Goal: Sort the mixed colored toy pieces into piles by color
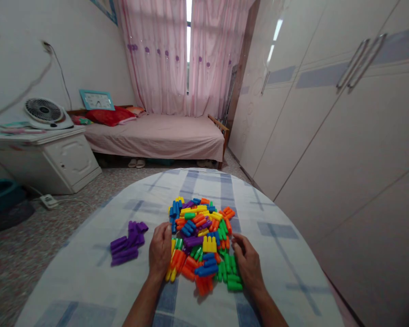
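A heap of plastic building pieces shaped like joined short tubes [209, 244] lies on the table, in yellow, orange, blue, green and purple. My left hand [160, 250] rests at the heap's left edge, palm turned inward, fingers loosely bent beside blue and yellow pieces; I see nothing held in it. On the right side, my right hand [248, 261] is loosely curved next to the green pieces [230, 268], thumb and fingers apart with nothing between them. Left of my left hand, a separate small group of purple pieces [127, 245] lies on the cloth.
A blue-and-white checked cloth covers the rounded table [279, 272]. Beyond stands a bed [163, 131] with a pink sheet. A white cabinet [64, 159] carrying a fan [44, 110] is at the left; a tall wardrobe [327, 136] lines the right.
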The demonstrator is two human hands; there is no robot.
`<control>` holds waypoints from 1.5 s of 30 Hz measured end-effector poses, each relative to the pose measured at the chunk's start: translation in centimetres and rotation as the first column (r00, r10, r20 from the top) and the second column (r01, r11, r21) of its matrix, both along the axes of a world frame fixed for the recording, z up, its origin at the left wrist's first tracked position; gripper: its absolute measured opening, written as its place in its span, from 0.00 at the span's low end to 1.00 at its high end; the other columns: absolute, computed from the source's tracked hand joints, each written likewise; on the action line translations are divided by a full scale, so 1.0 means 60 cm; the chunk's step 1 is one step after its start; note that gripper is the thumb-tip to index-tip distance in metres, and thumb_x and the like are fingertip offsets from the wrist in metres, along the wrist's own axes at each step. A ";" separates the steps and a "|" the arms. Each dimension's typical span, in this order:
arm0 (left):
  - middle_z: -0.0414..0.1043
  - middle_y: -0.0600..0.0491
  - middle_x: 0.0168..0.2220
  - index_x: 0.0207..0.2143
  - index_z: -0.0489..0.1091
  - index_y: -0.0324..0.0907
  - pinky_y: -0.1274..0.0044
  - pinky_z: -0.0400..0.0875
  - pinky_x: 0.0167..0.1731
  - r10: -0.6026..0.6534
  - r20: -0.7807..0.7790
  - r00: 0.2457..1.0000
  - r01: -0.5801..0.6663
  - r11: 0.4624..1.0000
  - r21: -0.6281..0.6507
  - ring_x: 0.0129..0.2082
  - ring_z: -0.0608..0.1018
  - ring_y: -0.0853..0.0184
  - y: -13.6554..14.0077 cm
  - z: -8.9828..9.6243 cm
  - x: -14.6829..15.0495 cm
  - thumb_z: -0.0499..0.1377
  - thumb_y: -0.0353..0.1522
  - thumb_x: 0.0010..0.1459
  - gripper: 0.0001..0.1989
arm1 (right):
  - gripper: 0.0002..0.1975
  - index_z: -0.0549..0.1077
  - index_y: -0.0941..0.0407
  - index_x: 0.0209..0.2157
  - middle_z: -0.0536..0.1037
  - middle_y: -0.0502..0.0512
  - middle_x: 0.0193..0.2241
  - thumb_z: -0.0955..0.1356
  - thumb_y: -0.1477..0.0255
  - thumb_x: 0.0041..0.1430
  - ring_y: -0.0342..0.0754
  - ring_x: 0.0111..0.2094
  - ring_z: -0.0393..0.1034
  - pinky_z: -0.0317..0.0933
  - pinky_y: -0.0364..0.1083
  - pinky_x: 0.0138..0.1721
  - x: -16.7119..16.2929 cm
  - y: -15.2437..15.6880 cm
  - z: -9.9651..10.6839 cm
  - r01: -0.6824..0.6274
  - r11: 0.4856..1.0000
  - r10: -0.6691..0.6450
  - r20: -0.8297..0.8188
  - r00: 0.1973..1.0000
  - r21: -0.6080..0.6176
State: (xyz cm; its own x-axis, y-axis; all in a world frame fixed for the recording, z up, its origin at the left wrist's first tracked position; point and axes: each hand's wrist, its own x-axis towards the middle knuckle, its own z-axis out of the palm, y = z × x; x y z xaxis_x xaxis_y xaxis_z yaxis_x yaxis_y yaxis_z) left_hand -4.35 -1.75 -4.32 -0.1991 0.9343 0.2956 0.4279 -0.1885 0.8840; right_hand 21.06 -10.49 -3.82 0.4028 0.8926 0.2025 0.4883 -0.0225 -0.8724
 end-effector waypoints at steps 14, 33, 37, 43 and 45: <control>0.72 0.49 0.43 0.40 0.69 0.43 0.69 0.66 0.49 -0.015 0.002 1.000 0.015 1.000 -0.022 0.45 0.73 0.62 0.000 0.003 -0.001 0.46 0.43 0.60 0.18 | 0.20 0.70 0.56 0.46 0.74 0.58 0.44 0.64 0.65 0.50 0.51 0.43 0.70 0.65 0.48 0.44 0.017 0.066 0.037 -0.061 0.998 0.061 0.074 0.995 0.001; 0.72 0.48 0.43 0.39 0.70 0.43 0.68 0.67 0.48 -0.003 -0.046 0.999 0.001 0.999 -0.041 0.45 0.74 0.61 0.002 0.001 -0.002 0.46 0.44 0.59 0.19 | 0.21 0.73 0.59 0.43 0.76 0.59 0.42 0.59 0.66 0.51 0.50 0.42 0.70 0.63 0.50 0.45 0.117 0.156 0.033 0.156 0.980 -0.173 0.146 0.974 0.123; 0.73 0.49 0.42 0.39 0.70 0.43 0.69 0.68 0.47 0.000 -0.058 0.998 -0.001 1.000 -0.017 0.45 0.74 0.61 0.003 -0.001 -0.002 0.46 0.44 0.59 0.19 | 0.23 0.71 0.61 0.46 0.73 0.63 0.46 0.57 0.69 0.52 0.51 0.47 0.67 0.59 0.52 0.51 0.153 0.192 0.014 0.231 0.958 -0.273 0.300 0.914 0.167; 0.73 0.50 0.42 0.39 0.71 0.45 0.70 0.69 0.46 0.008 -0.066 0.998 -0.009 1.000 -0.013 0.45 0.75 0.62 0.003 -0.003 -0.003 0.47 0.44 0.59 0.18 | 0.20 0.69 0.56 0.50 0.68 0.60 0.54 0.59 0.68 0.57 0.53 0.57 0.57 0.52 0.55 0.56 0.151 0.191 -0.022 0.151 0.984 -0.180 0.558 0.810 0.098; 0.73 0.50 0.42 0.38 0.71 0.45 0.70 0.69 0.46 0.006 -0.060 0.998 -0.007 1.000 -0.011 0.44 0.75 0.62 0.002 -0.002 -0.002 0.47 0.43 0.59 0.17 | 0.20 0.69 0.57 0.50 0.68 0.60 0.54 0.59 0.70 0.57 0.53 0.57 0.57 0.52 0.56 0.56 0.147 0.187 -0.020 0.173 0.970 -0.240 0.544 0.804 0.172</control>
State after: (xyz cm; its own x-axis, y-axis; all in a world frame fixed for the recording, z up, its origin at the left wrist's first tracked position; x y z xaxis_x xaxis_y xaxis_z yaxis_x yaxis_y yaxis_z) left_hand -4.49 -1.60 -4.45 -0.1871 0.9363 0.2972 0.4814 -0.1763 0.8586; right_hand 29.91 0.71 -5.02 0.3633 0.7600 0.5390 0.8851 -0.1009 -0.4544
